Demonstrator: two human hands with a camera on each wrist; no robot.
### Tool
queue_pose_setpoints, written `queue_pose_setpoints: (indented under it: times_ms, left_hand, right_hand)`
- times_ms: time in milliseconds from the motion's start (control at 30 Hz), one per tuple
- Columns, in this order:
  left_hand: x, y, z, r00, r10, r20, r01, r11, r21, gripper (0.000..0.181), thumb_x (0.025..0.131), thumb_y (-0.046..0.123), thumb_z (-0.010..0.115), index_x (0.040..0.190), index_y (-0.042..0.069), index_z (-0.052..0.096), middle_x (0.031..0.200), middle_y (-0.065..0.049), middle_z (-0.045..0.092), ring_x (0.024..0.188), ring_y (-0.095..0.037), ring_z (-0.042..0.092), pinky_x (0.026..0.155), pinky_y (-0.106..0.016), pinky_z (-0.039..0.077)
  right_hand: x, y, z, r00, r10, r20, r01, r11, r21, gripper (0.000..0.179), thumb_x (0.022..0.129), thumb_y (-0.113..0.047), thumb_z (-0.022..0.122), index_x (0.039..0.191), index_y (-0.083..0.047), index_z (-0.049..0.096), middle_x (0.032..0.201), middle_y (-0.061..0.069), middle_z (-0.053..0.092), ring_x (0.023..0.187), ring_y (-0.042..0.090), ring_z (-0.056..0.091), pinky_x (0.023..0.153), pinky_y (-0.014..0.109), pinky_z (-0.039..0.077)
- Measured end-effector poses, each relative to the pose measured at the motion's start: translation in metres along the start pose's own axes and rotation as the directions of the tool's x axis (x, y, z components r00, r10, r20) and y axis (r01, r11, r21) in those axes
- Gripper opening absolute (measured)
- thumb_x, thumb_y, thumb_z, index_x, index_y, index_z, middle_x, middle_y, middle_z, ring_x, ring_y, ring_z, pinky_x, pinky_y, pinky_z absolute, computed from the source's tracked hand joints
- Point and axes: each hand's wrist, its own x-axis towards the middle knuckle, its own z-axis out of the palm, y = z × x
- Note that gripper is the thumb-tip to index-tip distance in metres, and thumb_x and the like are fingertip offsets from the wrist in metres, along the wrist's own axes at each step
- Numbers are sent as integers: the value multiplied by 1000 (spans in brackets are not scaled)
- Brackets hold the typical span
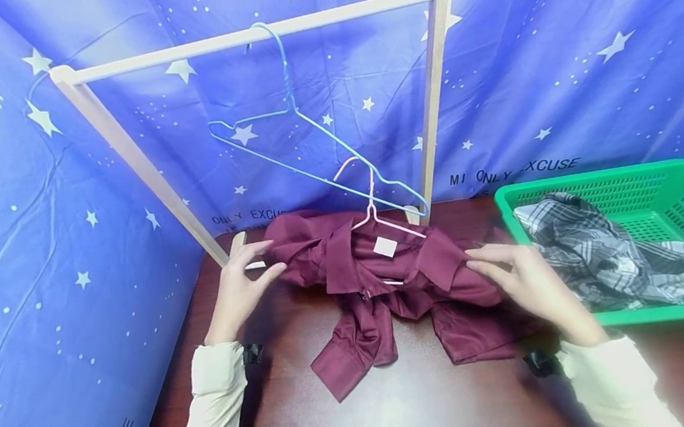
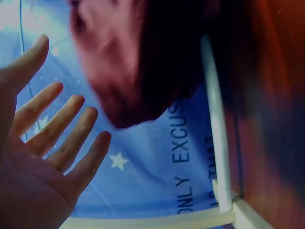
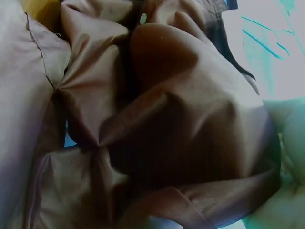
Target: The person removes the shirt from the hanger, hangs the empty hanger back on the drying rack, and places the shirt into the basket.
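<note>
A maroon collared shirt point(image 1: 301, 245) is bunched over the table, with a pink hanger point(image 1: 372, 193) inside its neck. The hanger's hook sticks up from the collar, and a white label point(image 1: 385, 246) shows inside the neck. Beside the shirt's left shoulder, my left hand point(image 1: 240, 287) has its fingers spread; the left wrist view shows them apart from the cloth point(image 2: 116, 71). With thumb and fingertips, my right hand point(image 1: 520, 278) pinches the shirt's right shoulder. Maroon folds point(image 3: 190, 119) fill most of the right wrist view, which hides the fingertips there.
Behind the shirt stands a wooden rack point(image 1: 328, 19), with a blue hanger point(image 1: 289, 101) on its bar, partly in front of the pink one. On the right, a green basket point(image 1: 671, 312) holds grey plaid cloth point(image 1: 596, 249). Blue star-printed fabric point(image 1: 550, 45) lines the back and left.
</note>
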Motion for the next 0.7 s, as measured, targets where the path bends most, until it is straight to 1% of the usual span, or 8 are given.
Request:
queue_pose_setpoints:
  times_ms: [33, 133, 233, 333, 433, 500, 600, 700]
  left_hand:
    - [-1, 0, 3, 1000, 21, 16, -21, 1000, 16, 46, 80, 16, 82, 122, 5, 68, 119, -10, 70, 127, -26, 56, 105, -38, 42]
    - [-3, -2, 10, 997, 49, 57, -51, 998, 34, 47, 81, 16, 81, 125, 6, 67, 122, -9, 69, 116, -23, 62, 99, -36, 46]
    - [-6, -3, 16, 995, 39, 87, -42, 999, 28, 45, 82, 16, 80, 124, 7, 68, 121, -8, 69, 114, -21, 62, 101, -35, 45]
    - [-9, -5, 21, 995, 17, 102, -21, 999, 30, 39, 85, 17, 78, 122, 10, 70, 118, -6, 71, 108, -19, 64, 97, -35, 46]
    - [-11, -4, 26, 997, 6, 81, -8, 1000, 29, 30, 86, 17, 76, 116, 10, 74, 111, -5, 74, 101, -19, 67, 93, -36, 49]
    - [-13, -3, 28, 999, 7, 53, -8, 1000, 22, 25, 86, 15, 76, 110, 10, 76, 105, -5, 75, 103, -21, 69, 94, -37, 50]
    - [-14, -1, 31, 1000, 15, 18, -15, 1000, 11, 20, 84, 14, 77, 103, 10, 79, 99, -4, 77, 99, -21, 70, 90, -34, 51]
    - [-15, 0, 32, 1000, 24, 4, -24, 1000, -3, 17, 83, 13, 78, 99, 11, 80, 95, -3, 77, 96, -19, 69, 90, -29, 50]
  right_hand:
    - [0, 0, 0, 1000, 3, 6, -3, 1000, 7, 23, 88, -7, 71, 111, -2, 74, 111, 20, 72, 108, 44, 65, 85, 53, 51]
    - [-1, 1, -1, 1000, 4, 17, -5, 1000, 15, 23, 89, -8, 71, 111, -2, 74, 112, 18, 72, 110, 45, 64, 87, 53, 51]
    - [-1, 3, 0, 1000, 5, 25, -5, 1000, 18, 24, 89, -8, 71, 112, -3, 74, 111, 17, 73, 110, 43, 64, 87, 52, 50]
    - [0, 4, 1, 1000, 0, 23, -1, 1000, 16, 24, 89, -8, 72, 112, -3, 74, 110, 15, 74, 109, 41, 65, 87, 50, 50]
    - [0, 5, 2, 1000, -9, 18, 9, 1000, 6, 24, 88, -8, 72, 111, -4, 75, 109, 14, 74, 107, 39, 66, 87, 48, 50]
    - [0, 6, 2, 1000, -14, 16, 14, 1000, 2, 23, 88, -8, 72, 111, -5, 75, 108, 13, 75, 106, 38, 67, 86, 45, 51]
    - [1, 7, 3, 1000, -17, 15, 17, 1000, 4, 23, 88, -8, 73, 111, -5, 75, 108, 13, 75, 107, 39, 66, 86, 43, 52]
    - [2, 8, 3, 1000, -20, 19, 20, 1000, 12, 23, 88, -8, 73, 111, -6, 75, 108, 13, 75, 107, 40, 66, 86, 43, 52]
